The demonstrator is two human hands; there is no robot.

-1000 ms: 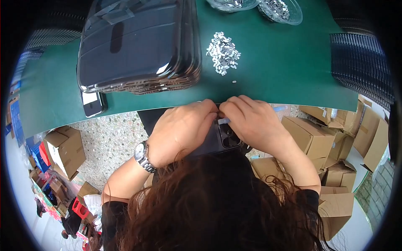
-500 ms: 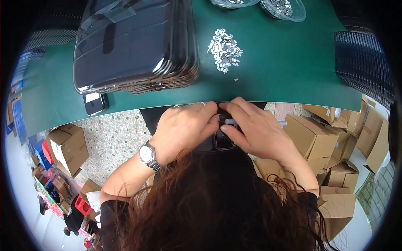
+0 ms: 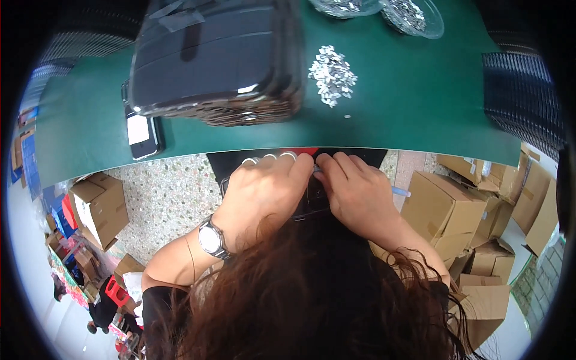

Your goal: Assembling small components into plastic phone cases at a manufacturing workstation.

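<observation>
My left hand (image 3: 267,186), with rings and a silver watch (image 3: 211,239) at its wrist, is closed at the table's front edge. Its fingertips press on a dark, shiny piece with a rectangular outline (image 3: 311,207), mostly hidden below the hands. Close beside it, my right hand (image 3: 363,195) is curled round a slim pen-like stick, whose pale blue end (image 3: 401,192) sticks out to the right. The fingertips of both hands nearly meet, and the stick's tip is mostly covered there. Beyond the hands, a pile of small silvery-white pieces (image 3: 333,78) lies on the green table (image 3: 408,102).
A tall stack of glossy black rounded pieces (image 3: 216,66) stands at left, with a phone (image 3: 143,135) by it. Clear bowls (image 3: 414,18) of small pieces sit at the back. Another dark stack (image 3: 519,90) is at right. Cardboard boxes (image 3: 441,210) crowd the floor.
The fingers of my right hand have drawn in and closed further over the stick. Its blue end has dipped slightly nearer me. The whole view has shifted a little, showing more of the phone.
</observation>
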